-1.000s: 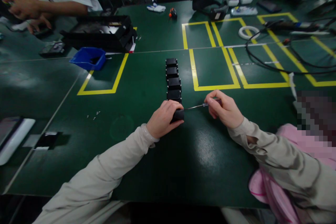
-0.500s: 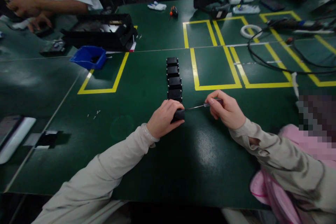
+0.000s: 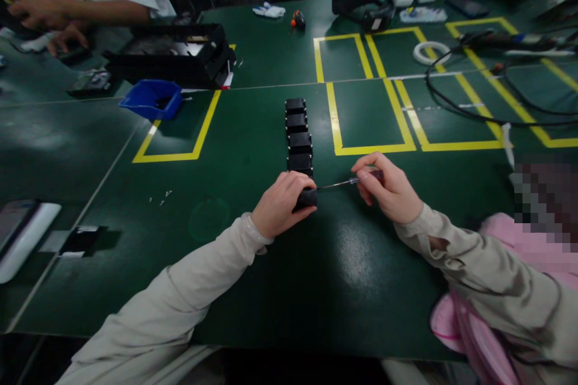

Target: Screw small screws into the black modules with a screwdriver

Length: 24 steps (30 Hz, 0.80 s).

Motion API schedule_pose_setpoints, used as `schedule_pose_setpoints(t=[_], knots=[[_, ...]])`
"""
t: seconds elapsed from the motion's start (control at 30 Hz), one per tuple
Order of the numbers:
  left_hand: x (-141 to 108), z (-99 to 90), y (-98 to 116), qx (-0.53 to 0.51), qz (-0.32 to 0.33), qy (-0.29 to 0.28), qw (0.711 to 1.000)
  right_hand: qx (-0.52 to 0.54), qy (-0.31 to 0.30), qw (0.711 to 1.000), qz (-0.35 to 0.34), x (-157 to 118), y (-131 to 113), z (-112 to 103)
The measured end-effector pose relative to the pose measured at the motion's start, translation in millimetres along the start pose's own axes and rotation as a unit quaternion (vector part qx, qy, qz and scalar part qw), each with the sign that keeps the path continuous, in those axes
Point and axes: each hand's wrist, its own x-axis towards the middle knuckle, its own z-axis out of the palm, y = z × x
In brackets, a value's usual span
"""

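Both forearms, in pale sleeves, slant in over the near edge of the green desk (image 3: 280, 295), left from the lower left, right from the lower right. Left hand (image 3: 282, 203): back up, fingers curled over the far side of a black block (image 3: 309, 197), thumb along its near side; the block is pinched between them, on the desk in front of the person. Right hand (image 3: 387, 187): just to the right, wrist bent inward, thumb and fingers pinching the handle of a screwdriver (image 3: 353, 180). The shaft lies nearly level, pointing left, its tip at the block's right end; seating of the tip cannot be told. To the left, well apart, lie a few small screws (image 3: 168, 194). Directly beyond the left hand, four similar black blocks (image 3: 300, 142) stand in a line running away. Farther left: a blue bin (image 3: 141, 100), and behind it a black tray (image 3: 158, 62).
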Motion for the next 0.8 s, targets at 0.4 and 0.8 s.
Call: schedule_pose_setpoints(t=[0.4, 0.8], knots=[[-0.5, 1.8, -2.0, 0.007, 0.008, 0.01, 1.0, 0.022, -0.005, 1.0, 0.004, -0.9, 3.4, 0.6], [-0.2, 1.9, -1.7, 0.001, 0.003, 0.011, 1.0, 0.02, -0.01, 1.0, 0.007, -1.2, 2.6, 0.6]])
